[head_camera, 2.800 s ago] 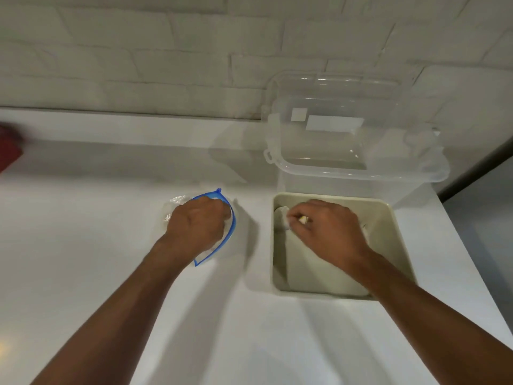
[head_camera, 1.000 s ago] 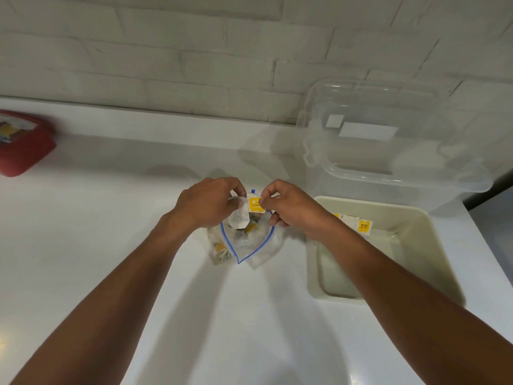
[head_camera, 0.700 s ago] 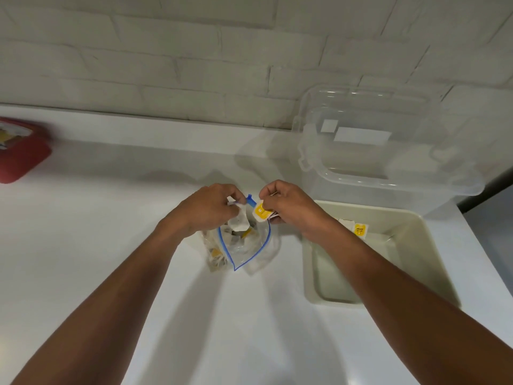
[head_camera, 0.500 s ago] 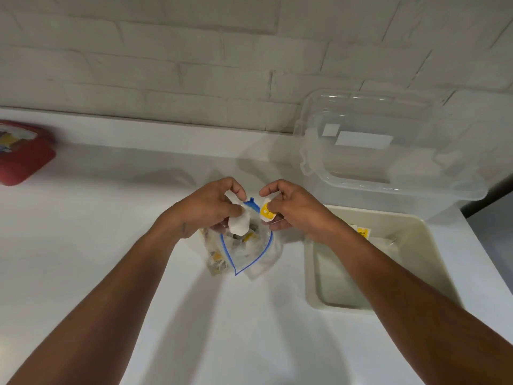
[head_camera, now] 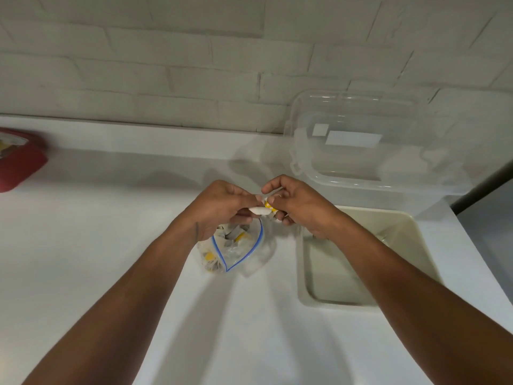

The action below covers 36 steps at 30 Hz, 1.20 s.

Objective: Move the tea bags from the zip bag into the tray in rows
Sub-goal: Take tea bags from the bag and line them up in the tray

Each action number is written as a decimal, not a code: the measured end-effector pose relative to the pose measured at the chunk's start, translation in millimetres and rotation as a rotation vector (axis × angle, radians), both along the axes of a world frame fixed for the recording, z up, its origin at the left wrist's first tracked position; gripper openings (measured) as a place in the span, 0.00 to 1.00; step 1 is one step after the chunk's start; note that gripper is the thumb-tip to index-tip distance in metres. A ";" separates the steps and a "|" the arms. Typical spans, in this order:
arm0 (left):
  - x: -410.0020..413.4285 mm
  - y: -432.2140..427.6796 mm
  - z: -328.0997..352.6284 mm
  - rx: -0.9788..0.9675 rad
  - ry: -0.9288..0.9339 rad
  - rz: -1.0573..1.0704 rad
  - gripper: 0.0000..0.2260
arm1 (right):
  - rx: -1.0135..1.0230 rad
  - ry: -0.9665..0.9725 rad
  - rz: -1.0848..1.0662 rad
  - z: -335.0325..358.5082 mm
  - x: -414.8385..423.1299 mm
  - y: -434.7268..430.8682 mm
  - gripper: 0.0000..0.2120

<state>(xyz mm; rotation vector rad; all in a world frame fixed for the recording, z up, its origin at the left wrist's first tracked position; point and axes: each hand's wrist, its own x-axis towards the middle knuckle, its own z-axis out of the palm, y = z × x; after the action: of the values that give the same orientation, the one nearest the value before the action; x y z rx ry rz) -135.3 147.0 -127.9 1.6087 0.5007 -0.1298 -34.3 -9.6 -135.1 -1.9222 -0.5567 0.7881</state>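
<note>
Far to the left of the zip bag [head_camera: 236, 252], a red container [head_camera: 19, 159] sits at the edge of view on the white counter [head_camera: 97, 232]. Just above the zip bag's open blue-edged mouth, the left hand [head_camera: 222, 207] curls its fingers and pinches the white end of a tea bag [head_camera: 258, 210]. The zip bag lies on the counter with other tea bags [head_camera: 234, 237] showing inside it; the left hand covers the far part of its mouth. Above the zip bag and slightly right, the right hand [head_camera: 299, 204] pinches the same tea bag at its yellow tag [head_camera: 268, 206]. Right of the zip bag lies the beige tray [head_camera: 333, 303]; the right forearm crosses over it and hides much of its inside. Behind the tray, further right of the zip bag, stands a clear plastic box [head_camera: 374, 162].
</note>
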 end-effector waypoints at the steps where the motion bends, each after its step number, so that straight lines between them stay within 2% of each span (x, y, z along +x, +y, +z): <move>1: -0.9 -1.0 2.3 -0.020 0.001 -0.024 0.12 | 0.029 0.042 -0.003 1.1 0.7 -3.0 0.07; 3: -4.5 -1.0 7.0 -0.036 0.008 -0.092 0.15 | 0.043 0.094 0.020 4.7 1.8 -9.2 0.09; 5: -7.6 0.0 8.3 -0.025 0.019 -0.150 0.16 | 0.013 0.050 0.042 8.6 3.0 -16.7 0.12; 8: -8.9 -3.0 8.4 0.024 0.011 -0.210 0.12 | -0.001 -0.029 0.023 17.1 7.1 -34.0 0.14; 10: -7.2 -13.4 12.5 0.083 -0.011 -0.243 0.07 | 0.011 -0.020 0.011 24.6 12.1 -52.2 0.12; 16: 19.2 -66.3 15.4 0.291 -0.150 -0.219 0.07 | -0.038 -0.049 -0.071 38.9 30.5 -106.5 0.06; 19: 33.7 -87.7 11.2 0.344 -0.200 -0.221 0.04 | -0.111 -0.162 -0.090 39.4 37.9 -128.6 0.05; 23: 49.2 -107.6 -0.2 0.583 -0.221 -0.294 0.04 | -0.205 -0.315 -0.104 30.0 48.1 -158.4 0.06; 26: 60.8 -119.9 -10.7 0.714 -0.215 -0.343 0.03 | -0.275 -0.343 -0.133 21.9 55.3 -177.6 0.07; 29: 73.4 -135.4 -18.0 0.751 -0.197 -0.342 0.01 | -0.334 -0.338 -0.149 14.3 63.3 -193.4 0.09; 36: 108.0 -171.2 -40.3 0.937 -0.086 -0.335 0.03 | -0.614 -0.565 -0.199 -6.2 83.6 -219.9 0.01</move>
<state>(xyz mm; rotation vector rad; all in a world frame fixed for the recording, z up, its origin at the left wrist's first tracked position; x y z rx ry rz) -27.4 -24.3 -168.2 2.6002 0.2125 -0.0767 49.2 -229.5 -141.3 -2.7514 -0.4716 0.2836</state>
